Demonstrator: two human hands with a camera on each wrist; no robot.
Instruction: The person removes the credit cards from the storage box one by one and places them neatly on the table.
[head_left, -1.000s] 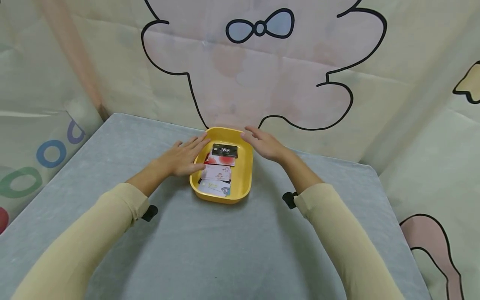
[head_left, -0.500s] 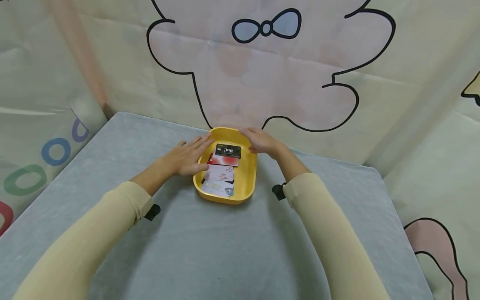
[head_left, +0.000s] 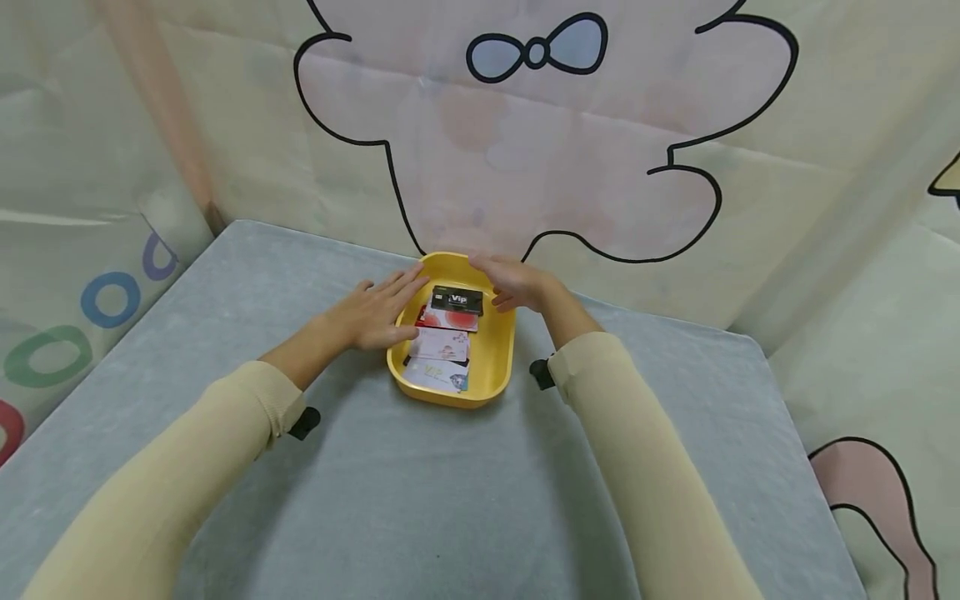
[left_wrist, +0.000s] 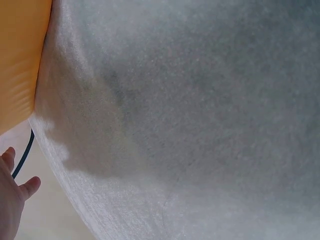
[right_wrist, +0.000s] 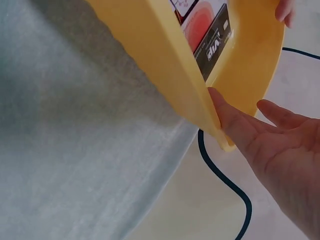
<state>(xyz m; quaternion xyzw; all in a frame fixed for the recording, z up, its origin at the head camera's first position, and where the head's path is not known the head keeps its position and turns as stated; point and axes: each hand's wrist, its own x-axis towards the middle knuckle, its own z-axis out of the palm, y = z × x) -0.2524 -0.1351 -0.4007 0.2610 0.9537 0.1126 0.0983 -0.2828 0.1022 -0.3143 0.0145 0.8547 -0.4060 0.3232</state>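
A yellow plastic tray (head_left: 491,367) with raised walls stands on the grey-blue cloth. Several cards lie overlapping in it: a black "Vip" card (head_left: 457,300), one with red patterns (head_left: 453,322), a pale pinkish card (head_left: 442,344) and a white card (head_left: 431,374) nearest the person. My left hand (head_left: 375,317) lies along the tray's left rim with fingers fairly straight. At the far right corner is my right hand (head_left: 521,283); in the right wrist view its fingertips (right_wrist: 216,96) reach over the rim, fingers loosely extended. Neither hand holds a card.
A cloth-covered table (head_left: 405,517) extends around the tray. Close behind it hangs a printed curtain (head_left: 525,167) with a bow and cartoon outlines. More curtain (head_left: 885,350) hangs at the right. A black wrist strap piece (head_left: 303,423) sticks out below the left sleeve.
My right hand has moved left, from beside the tray onto its far right corner, its fingers bending a little. The left hand stays on the left rim. The cards lie as before.
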